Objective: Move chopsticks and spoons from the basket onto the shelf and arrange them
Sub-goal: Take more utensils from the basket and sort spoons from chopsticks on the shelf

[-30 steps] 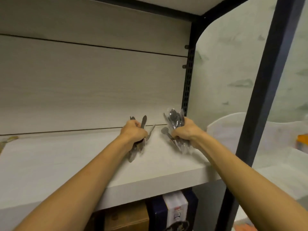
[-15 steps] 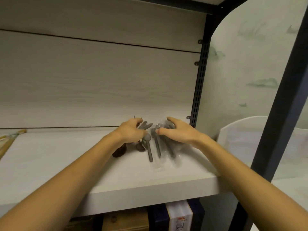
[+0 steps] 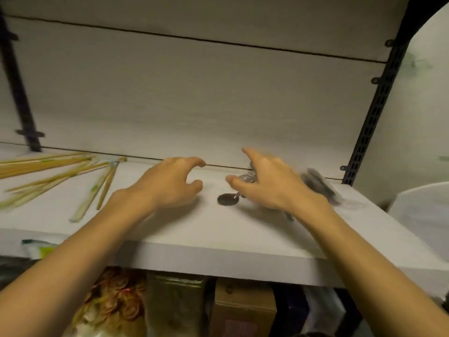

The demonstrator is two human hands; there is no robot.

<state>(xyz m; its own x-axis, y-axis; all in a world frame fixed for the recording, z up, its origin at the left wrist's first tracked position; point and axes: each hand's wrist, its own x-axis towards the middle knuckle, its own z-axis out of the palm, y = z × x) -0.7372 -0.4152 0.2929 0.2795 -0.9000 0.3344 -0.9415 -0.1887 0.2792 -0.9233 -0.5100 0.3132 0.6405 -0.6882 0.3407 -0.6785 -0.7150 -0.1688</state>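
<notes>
**Spoons down on the shelf, hands sorting them**

I am looking at the spoons (image 3: 245, 188) lying on the shelf (image 3: 218, 244) under and around my right hand (image 3: 269, 188). One dark bowl is poking out just left of that hand's thumb; a blurred, plastic-wrapped bunch (image 3: 320, 188) is lying just right of it, near the black upright (image 3: 371, 113). The right hand is spreading over the pile, and its thumb and fingers seem to be touching a shiny handle; whether it is actually pinching it I cannot tell through the blur. I judge it is fanning the spoons into a row.

My left hand (image 3: 170, 186) is hovering just left of the loose spoon, fingers loosely curled, holding nothing, probably ready to square the row.

Farther left, well apart from both hands, the chopsticks (image 3: 60, 176) are lying scattered, not yet arranged. The basket is out of view.
</notes>
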